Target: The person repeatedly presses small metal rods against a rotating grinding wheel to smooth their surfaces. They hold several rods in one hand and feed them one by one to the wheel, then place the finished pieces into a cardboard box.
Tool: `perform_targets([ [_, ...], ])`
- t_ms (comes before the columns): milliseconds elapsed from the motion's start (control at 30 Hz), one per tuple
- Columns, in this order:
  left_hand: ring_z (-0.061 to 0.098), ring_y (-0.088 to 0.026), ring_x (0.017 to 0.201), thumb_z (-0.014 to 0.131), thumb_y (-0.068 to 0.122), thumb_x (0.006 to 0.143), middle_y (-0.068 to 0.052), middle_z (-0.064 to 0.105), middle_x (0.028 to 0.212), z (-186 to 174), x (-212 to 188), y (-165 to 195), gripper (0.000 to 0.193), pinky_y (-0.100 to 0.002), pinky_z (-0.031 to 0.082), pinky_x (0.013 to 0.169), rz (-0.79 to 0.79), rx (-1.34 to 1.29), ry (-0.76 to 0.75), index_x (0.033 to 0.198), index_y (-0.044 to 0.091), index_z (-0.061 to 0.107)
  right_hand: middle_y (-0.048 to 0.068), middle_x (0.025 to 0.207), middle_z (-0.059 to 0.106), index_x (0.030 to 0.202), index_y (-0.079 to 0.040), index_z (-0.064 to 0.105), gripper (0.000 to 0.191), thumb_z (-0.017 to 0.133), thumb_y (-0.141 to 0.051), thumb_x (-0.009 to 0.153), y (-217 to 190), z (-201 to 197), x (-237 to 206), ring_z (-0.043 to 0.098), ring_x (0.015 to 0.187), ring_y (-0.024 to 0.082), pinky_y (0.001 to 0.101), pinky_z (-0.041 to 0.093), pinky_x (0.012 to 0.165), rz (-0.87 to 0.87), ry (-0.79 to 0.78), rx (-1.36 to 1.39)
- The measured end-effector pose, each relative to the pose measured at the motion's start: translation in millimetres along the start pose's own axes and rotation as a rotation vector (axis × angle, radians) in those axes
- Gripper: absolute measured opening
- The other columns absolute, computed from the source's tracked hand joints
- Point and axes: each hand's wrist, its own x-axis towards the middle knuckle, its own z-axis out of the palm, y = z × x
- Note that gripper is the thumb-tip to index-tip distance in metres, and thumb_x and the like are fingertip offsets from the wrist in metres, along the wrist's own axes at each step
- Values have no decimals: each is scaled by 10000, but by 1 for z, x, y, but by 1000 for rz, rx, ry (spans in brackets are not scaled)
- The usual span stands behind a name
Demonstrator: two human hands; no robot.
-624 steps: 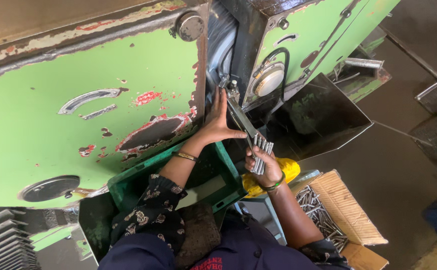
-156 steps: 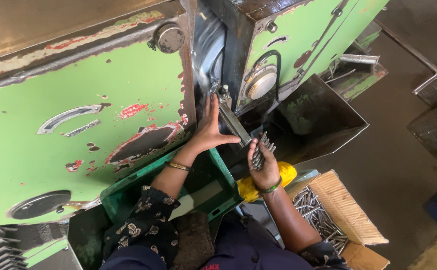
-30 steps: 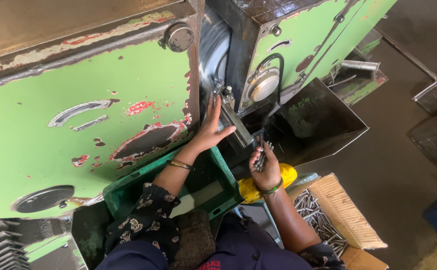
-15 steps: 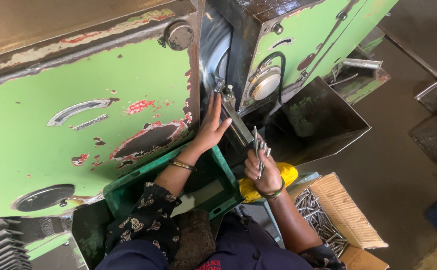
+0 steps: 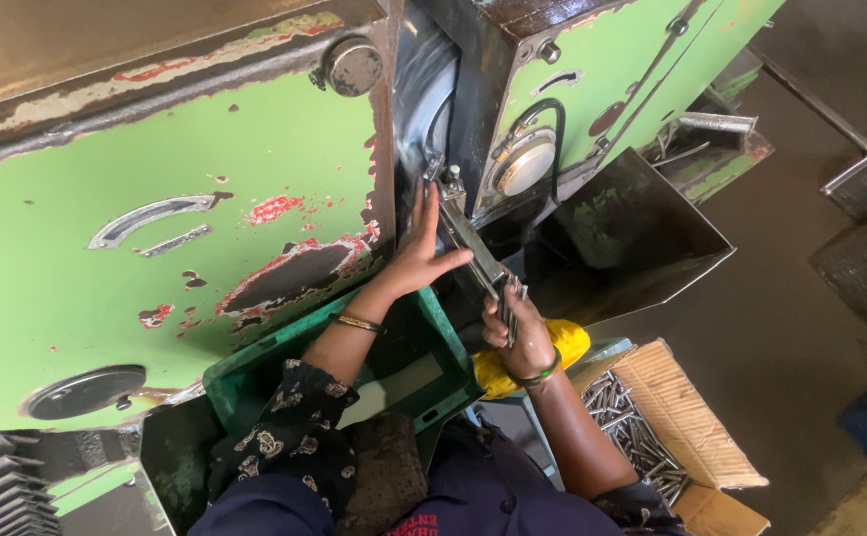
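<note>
In the head view, the person is leaning over a green machine [image 5: 185, 248] with chipped paint. The left hand [image 5: 423, 253] is lying open and flat, fingers spread, against the far end of a slanted metal chute [image 5: 473, 243] that is running down from the machine's dark gap toward the body; it is gripping nothing, only pressing or steadying. The right hand [image 5: 518, 333] is closing around a small bundle of thin metal rods [image 5: 509, 298], holding them upright at the near, lower end of the chute, their tips touching or just beside it. A yellow cloth [image 5: 552, 352] is sitting just under that hand. To the near right, a cardboard box [image 5: 686, 417] is lying open with many more rods [image 5: 627, 432] piled loose in it, so plenty of stock appears left to feed. A green crate [image 5: 255, 367] is sitting under the left forearm, its contents hidden. How many rods are already inside the machine cannot be told; judging by the full box, the work looks far from finished.
</note>
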Motion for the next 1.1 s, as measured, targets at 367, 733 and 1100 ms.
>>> perform_targets([
  [367, 28, -434, 1627, 684, 574, 920, -265, -76, 1735, 8, -1, 0, 1126, -547, 206, 1296, 35, 125, 137, 1668, 116, -22, 21, 1017, 671, 1342, -213, 542, 331, 562, -177, 1014, 8, -35, 21, 649, 846, 115, 253, 571, 733, -131, 247, 213],
  [733, -33, -457, 1603, 767, 575, 853, -317, -126, 1702, -2, -1, 5, 1260, -549, 148, 1275, -59, -35, -5, 1661, 105, -79, -19, 849, 632, 1284, -176, 617, 257, 621, -262, 1042, 10, -50, 23, 606, 702, 71, 202, 529, 617, -126, 305, 265],
  [1100, -73, -437, 1601, 646, 431, 1002, -251, -155, 1713, -1, -3, 5, 1001, -556, 127, 1268, 1, -26, 37, 1653, 125, -50, -39, 707, 475, 1038, -180, 589, 114, 557, -290, 1041, 8, -37, 17, 393, 520, 69, 235, 325, 487, -63, 161, 213],
])
